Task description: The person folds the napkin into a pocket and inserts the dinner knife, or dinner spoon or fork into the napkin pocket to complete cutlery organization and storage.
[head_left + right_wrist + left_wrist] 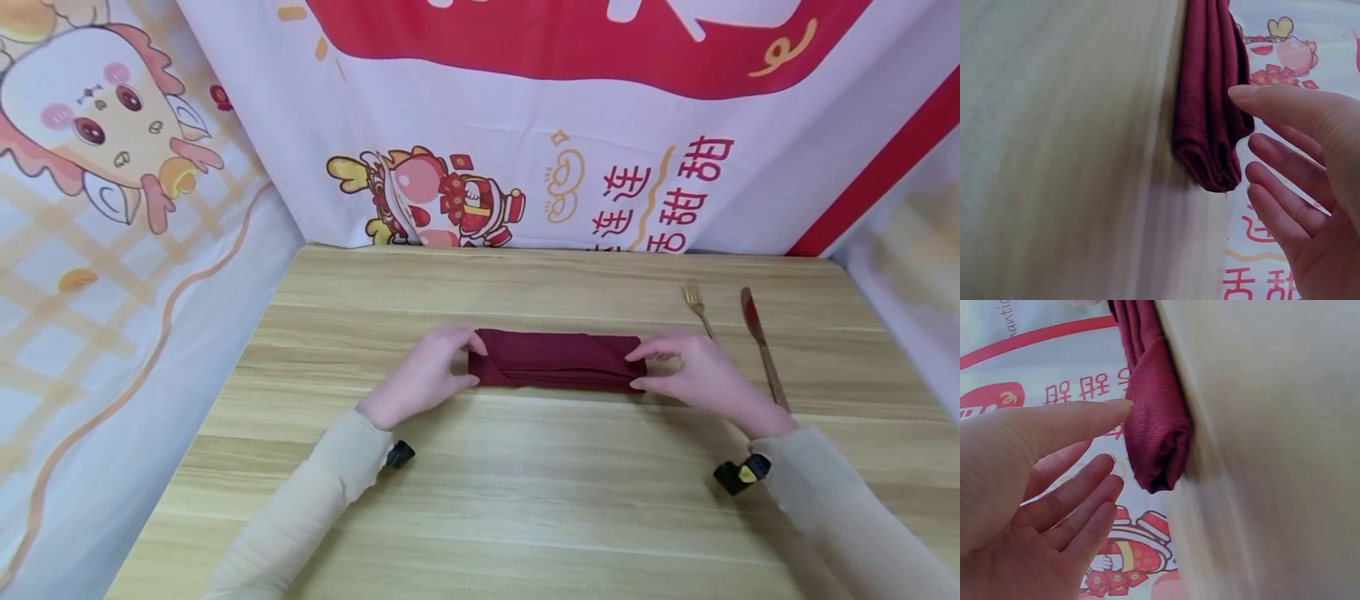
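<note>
A dark red cloth napkin (pixel 558 354), folded into a long flat strip with layered folds along its near side, lies across the wooden table. At its left end is my left hand (pixel 423 371), thumb and fingers spread at the corners. In the left wrist view the left thumb (pixel 1094 419) meets the cloth while the other fingers stay loosely extended beside it. My right hand (pixel 693 375) is at the opposite end in a similar pose. Seen from the right wrist, the right thumb (pixel 1272 100) lies against or just over the napkin's folded edge, its fingers relaxed and apart.
To the right, a gold-coloured fork (pixel 696 304) lies partly hidden behind my right hand. Beside it is a knife (pixel 761 342) of similar colour. A printed cloth (pixel 525 108) hangs behind the table's far edge, and another patterned cloth (pixel 225 333) borders the left side.
</note>
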`<act>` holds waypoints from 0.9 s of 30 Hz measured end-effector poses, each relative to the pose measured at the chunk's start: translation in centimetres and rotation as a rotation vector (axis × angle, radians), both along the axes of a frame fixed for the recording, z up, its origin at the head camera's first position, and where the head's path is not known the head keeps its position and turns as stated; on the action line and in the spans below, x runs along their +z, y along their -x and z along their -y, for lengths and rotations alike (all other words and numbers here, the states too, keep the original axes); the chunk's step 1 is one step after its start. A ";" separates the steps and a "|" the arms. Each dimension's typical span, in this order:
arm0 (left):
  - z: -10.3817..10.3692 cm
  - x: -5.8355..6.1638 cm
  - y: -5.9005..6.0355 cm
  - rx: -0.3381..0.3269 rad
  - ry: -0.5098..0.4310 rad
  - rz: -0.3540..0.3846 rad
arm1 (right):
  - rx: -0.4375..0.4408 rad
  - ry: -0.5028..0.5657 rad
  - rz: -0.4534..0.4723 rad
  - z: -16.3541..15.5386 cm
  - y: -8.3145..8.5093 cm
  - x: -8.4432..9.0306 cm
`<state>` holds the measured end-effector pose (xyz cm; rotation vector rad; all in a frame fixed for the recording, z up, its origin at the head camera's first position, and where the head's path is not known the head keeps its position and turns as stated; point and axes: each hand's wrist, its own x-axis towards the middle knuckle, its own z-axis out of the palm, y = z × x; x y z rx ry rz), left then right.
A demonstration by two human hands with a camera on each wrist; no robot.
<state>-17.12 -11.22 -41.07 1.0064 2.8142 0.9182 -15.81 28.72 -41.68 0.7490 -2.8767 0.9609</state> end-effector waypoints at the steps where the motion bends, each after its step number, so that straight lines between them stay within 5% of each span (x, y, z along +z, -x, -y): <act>1: 0.1 -0.1 -0.1 -0.001 0.013 0.001 | 0.012 -0.003 -0.002 0.0 0.0 -0.2; 11: -0.4 -1.1 -0.2 -0.006 0.180 0.040 | 0.104 -0.072 -0.101 0.2 0.1 -1.7; 27: -1.0 -1.4 0.9 -0.002 0.124 0.028 | 0.082 -0.074 -0.062 0.5 0.5 -1.5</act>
